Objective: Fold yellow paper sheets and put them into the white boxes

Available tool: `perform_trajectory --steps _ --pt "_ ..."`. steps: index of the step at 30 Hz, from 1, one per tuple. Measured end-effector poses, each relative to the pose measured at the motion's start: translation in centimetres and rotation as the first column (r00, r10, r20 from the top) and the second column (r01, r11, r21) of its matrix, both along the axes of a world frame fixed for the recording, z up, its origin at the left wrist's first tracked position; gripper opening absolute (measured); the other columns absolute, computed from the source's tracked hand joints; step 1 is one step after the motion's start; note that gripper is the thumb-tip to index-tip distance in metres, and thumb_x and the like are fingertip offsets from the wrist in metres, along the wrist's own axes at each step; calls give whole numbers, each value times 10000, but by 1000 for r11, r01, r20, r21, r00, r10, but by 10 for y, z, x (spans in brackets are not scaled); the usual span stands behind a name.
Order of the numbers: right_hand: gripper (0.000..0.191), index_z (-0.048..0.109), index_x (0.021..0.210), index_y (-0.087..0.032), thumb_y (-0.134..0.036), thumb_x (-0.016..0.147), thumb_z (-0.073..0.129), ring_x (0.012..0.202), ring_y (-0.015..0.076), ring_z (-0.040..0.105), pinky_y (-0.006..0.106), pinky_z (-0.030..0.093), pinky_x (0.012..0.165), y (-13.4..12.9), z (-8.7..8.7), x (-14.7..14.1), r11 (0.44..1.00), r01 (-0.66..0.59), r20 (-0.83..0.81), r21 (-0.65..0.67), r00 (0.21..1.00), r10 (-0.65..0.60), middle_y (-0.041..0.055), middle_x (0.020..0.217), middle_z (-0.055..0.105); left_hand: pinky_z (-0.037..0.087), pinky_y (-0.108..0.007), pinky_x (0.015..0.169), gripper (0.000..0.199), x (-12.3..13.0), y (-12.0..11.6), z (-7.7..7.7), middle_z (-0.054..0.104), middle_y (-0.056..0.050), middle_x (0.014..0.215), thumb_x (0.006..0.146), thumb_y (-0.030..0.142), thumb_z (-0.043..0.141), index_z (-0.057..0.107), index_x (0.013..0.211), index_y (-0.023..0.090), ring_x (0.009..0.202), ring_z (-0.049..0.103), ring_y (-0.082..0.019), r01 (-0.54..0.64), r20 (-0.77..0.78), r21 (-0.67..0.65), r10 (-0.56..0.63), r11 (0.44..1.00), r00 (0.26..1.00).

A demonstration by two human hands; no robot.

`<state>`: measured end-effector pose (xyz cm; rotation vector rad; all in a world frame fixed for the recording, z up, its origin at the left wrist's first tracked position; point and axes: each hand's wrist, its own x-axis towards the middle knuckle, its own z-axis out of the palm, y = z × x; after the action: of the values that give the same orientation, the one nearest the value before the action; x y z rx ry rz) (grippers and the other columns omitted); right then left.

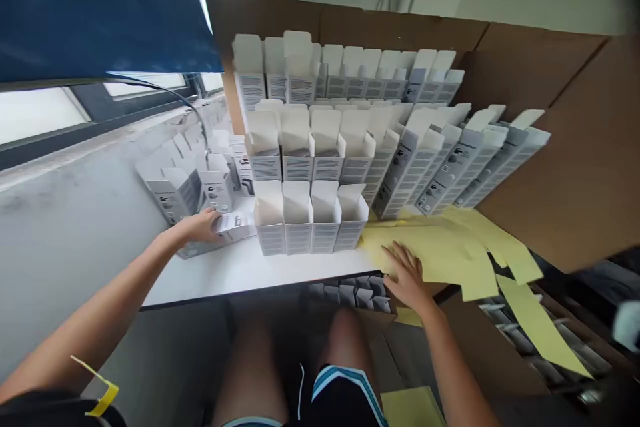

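My left hand point(201, 225) is closed on a white printed carton point(239, 219) that lies flat on the white table, at the left. Just behind it stand more cartons, one of them a small upright carton point(217, 188). My right hand point(404, 272) is open, its fingers spread over yellow paper sheets point(430, 247) near the table's front edge. Between my hands a front row of upright cartons with raised flaps point(299, 237) faces me, their tops open. Taller rows of the same cartons point(265, 163) rise behind, several leaning to the right.
Brown cardboard point(575, 167) walls the back and right of the table. Under the front edge sits a box of grey cartons point(357, 293). Yellow strips point(545, 330) hang over another filled box at the right. A dark blue panel point(100, 13) overhangs the upper left.
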<state>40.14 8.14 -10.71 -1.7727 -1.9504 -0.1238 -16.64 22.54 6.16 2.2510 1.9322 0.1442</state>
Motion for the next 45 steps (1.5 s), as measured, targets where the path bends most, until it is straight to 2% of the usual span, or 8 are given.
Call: perform_trajectory --steps 11,23,28,29,32,35,38,45 --pt "415 639 1341 -239 -236 942 523 1253 325 497 517 419 1031 4 -26 -2 973 -26 130 228 992 -4 132 1359 557 584 -432 868 870 -31 -116 -6 677 -144 1183 664 653 786 460 1298 154 1072 671 -320 -242 646 196 60 950 761" --pt "319 760 1032 -228 -64 904 519 931 196 644 351 495 824 -27 19 -15 826 -116 -26 551 987 157 72 992 714 507 -507 1051 877 5 -108 -58 614 -150 1288 606 565 855 426 1266 178 1211 612 -348 -293 850 223 -39 930 525" --pt "325 746 1018 -215 2 868 555 784 151 551 296 482 712 -63 28 -61 827 -1 -76 563 996 54 72 932 672 435 -557 1103 867 34 -157 -70 531 -116 1363 543 398 898 486 1280 202 1217 583 -359 -431 558 812 -306 393 772" --pt "338 743 1028 -219 13 865 558 781 148 535 291 478 707 -70 30 -73 830 11 -94 558 994 50 70 935 665 468 -542 1058 698 51 -175 -73 614 -81 1201 607 350 882 537 1201 227 1093 629 -316 -423 561 810 -326 406 761" --pt "370 732 1059 -225 41 858 570 775 142 500 284 456 685 -91 41 -111 839 24 -194 544 976 97 70 942 644 550 -441 867 301 119 -222 -80 686 -86 967 885 437 675 653 1064 196 918 669 -264 12 792 264 -223 965 569" --pt "425 722 1081 -228 78 845 545 797 147 497 285 435 677 -111 50 -152 857 -39 -267 514 942 203 70 955 630 581 -399 789 672 182 -233 -87 671 -179 1237 919 675 517 565 1365 174 1059 680 -310 502 935 -344 241 793 260" --pt "462 720 1072 -232 97 822 512 791 149 492 288 425 672 -131 53 -188 870 -175 -271 460 906 325 65 953 624 582 -355 793 664 205 -220 -92 701 -183 1202 830 623 692 636 1271 129 1000 707 -290 491 879 -459 458 740 132" --pt "489 580 1345 -266 -315 863 647 1263 295 495 470 482 1016 -136 58 -185 823 -469 -559 320 608 563 123 1383 486 597 -324 703 470 155 -211 -63 775 -133 945 721 410 858 729 1065 117 770 749 -250 411 848 -527 496 744 189"
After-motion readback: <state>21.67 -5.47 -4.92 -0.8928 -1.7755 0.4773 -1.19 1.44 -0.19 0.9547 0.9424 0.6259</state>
